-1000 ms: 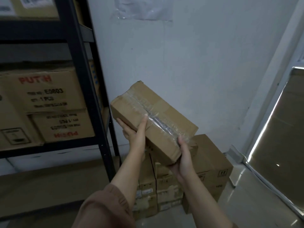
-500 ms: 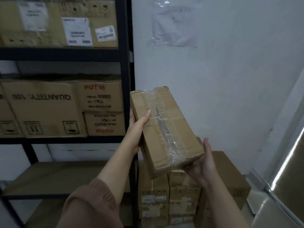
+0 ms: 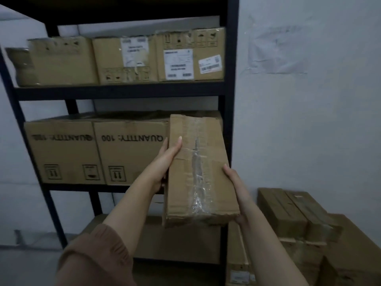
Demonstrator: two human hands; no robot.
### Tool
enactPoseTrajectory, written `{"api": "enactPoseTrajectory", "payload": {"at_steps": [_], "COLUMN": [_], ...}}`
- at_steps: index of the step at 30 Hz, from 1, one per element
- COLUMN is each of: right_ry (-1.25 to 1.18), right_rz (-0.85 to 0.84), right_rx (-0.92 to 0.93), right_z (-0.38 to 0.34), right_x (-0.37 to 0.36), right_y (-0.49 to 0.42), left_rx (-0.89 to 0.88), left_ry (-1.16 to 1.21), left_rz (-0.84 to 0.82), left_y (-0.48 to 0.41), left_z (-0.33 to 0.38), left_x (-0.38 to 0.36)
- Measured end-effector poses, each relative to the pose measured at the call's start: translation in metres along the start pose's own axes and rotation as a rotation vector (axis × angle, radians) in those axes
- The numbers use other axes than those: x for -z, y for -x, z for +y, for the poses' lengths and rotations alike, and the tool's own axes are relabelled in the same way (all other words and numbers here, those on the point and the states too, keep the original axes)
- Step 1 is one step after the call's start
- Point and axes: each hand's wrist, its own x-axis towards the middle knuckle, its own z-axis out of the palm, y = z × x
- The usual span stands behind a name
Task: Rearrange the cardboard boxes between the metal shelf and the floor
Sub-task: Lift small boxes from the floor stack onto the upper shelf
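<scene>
My left fingers [image 3: 177,144] are wrapped round the long left edge of the brown oblong cardboard box sealed with clear tape [image 3: 198,172], thumb lying flat on its top face and the rest tucked out of sight beneath; my left hand [image 3: 165,159] grips it about midway along; my right hand [image 3: 237,188] clasps the near right corner, thumb along the edge and fingers curled under; the box hangs in the air between both hands, long axis pointing away from me, its far end level with the middle tier of the black metal shelf [image 3: 227,100]; just behind it on that tier sit two large cardboard cartons printed "QUANTITY: 100" upside down [image 3: 129,153]; the tier above carries a row of labelled cardboard cartons [image 3: 189,56]; to the right, against the pale wall [image 3: 309,120], a stack of brown cardboard boxes [image 3: 299,213] stands on the floor; a brown sleeve [image 3: 97,256] covers my left upper arm.
</scene>
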Motion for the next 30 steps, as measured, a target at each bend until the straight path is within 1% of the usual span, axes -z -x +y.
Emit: {"api": "enactPoseTrajectory", "payload": {"at_steps": [3,8,12,16,22,26,30], "right_ry": [-0.044,-0.062,-0.032,0.011,0.137,0.212,0.245], "right_rz": [-0.063,-0.106,-0.17,-0.261,-0.35,-0.434,-0.424], "right_rx": [0.041,0.165,0.273,0.363,0.481,0.526,0.578], "right_z": [0.009,-0.004,-0.028,-0.055,-0.081,-0.086,-0.091], "right_x": [-0.053,-0.138,-0.207,-0.262,-0.319,-0.342,-0.372], "right_y": [-0.022,-0.054,-0.086,-0.117,-0.168,-0.211,-0.251], "left_rx": [-0.061,-0.159,-0.264,-0.33,-0.464,-0.558,-0.585], "left_ry": [-0.013,0.029,0.134,0.132,0.131,0.14,0.222], "left_rz": [-0.035,-0.065,0.011,0.082,0.127,0.206,0.246], "left_y": [0.0,0.0,-0.006,-0.012,-0.038,-0.068,-0.097], "left_z": [0.015,0.056,0.103,0.143,0.176,0.198,0.219], "left_x": [0.053,0.125,0.174,0.214,0.268,0.31,0.344]}}
